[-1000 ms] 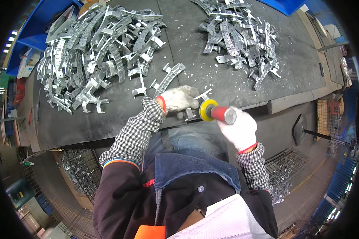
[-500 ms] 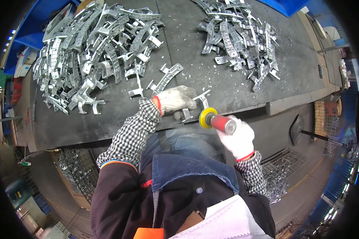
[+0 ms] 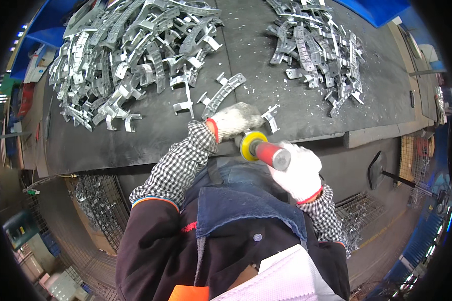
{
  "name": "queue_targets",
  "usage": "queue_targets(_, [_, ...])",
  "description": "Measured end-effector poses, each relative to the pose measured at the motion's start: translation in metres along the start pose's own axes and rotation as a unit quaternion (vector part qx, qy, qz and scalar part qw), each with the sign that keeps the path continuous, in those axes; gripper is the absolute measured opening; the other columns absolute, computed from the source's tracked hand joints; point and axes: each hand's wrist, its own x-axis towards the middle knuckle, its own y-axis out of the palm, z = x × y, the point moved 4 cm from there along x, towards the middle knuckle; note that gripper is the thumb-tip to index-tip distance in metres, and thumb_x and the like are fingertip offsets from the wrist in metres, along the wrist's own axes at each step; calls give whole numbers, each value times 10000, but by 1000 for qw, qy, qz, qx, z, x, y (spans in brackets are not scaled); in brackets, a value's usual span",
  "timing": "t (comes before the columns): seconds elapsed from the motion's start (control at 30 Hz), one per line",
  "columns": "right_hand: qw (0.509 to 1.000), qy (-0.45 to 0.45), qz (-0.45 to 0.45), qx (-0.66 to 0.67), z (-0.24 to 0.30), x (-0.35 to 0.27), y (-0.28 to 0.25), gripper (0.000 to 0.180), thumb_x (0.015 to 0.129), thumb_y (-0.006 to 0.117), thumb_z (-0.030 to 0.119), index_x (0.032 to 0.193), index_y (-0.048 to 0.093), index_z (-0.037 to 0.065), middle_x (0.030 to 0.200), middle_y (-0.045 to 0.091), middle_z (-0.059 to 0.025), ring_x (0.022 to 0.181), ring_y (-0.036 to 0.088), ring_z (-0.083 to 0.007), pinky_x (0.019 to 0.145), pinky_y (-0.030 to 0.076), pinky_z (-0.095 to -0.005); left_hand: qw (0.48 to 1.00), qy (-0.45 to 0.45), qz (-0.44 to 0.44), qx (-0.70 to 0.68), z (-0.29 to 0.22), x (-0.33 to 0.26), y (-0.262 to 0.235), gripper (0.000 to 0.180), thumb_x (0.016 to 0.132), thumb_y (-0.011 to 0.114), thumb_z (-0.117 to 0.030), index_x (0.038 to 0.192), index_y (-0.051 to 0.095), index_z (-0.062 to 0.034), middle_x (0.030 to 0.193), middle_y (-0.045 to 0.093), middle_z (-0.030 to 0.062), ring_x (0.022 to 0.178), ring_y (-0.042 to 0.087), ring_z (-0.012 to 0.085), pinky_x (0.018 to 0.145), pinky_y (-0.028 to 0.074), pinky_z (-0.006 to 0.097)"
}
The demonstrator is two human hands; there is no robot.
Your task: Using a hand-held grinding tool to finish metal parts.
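From the left I note a large heap of grey metal brackets (image 3: 130,55) on the dark counter (image 3: 150,140); the gloved left hand (image 3: 234,122) has its grip clamped on one small bracket (image 3: 271,118) at the near edge. Just right, the right hand (image 3: 299,170) grips closed on a red-handled tool (image 3: 266,151), its long axis pointing up-left at that bracket; a smaller heap (image 3: 316,45) lies beyond
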Motion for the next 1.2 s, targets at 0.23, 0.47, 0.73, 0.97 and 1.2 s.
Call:
queue_targets(0.23, [999,-44,-23,-1,9,1,-1,384,703,809,264,1039,692,116,820,705,-92,705,690,-314,678,557,-415,987,-115,55,-92,11,-7,6,318,1026,523,-327,1119,682,-69,1005,646,195,937,639,403,845,511,493])
queue_targets(0.47, [998,-61,-10,-8,0,-15,-3,288,735,774,265,953,684,100,842,695,-100,719,692,-287,647,549,-396,859,-363,106,-345,-2,-3,-9,340,1031,511,-345,1100,673,-54,945,619,191,960,638,381,856,512,469])
queue_targets(0.73, [999,-5,-49,15,-7,-3,-7,339,738,831,339,970,714,121,813,716,-100,747,713,-315,690,573,-419,848,-354,117,-376,-1,-5,-1,252,1041,502,-218,1114,668,-43,958,594,173,924,648,361,793,543,446])
queue_targets(0.97, [999,5,38,-12,-9,-10,-9,353,741,823,347,992,726,120,866,736,-92,780,721,-302,725,581,-403,846,-388,130,-342,-14,-2,-7,209,958,534,-121,1128,611,-28,976,604,153,877,667,333,719,560,432])
queue_targets(1.2, [984,178,10,21,-36,8,-16,396,750,833,374,1040,735,124,924,751,-126,861,735,-330,781,590,-420,824,-396,83,-397,-16,0,-19,331,995,534,-267,1070,638,39,909,656,151,557,685,218,481,558,316])
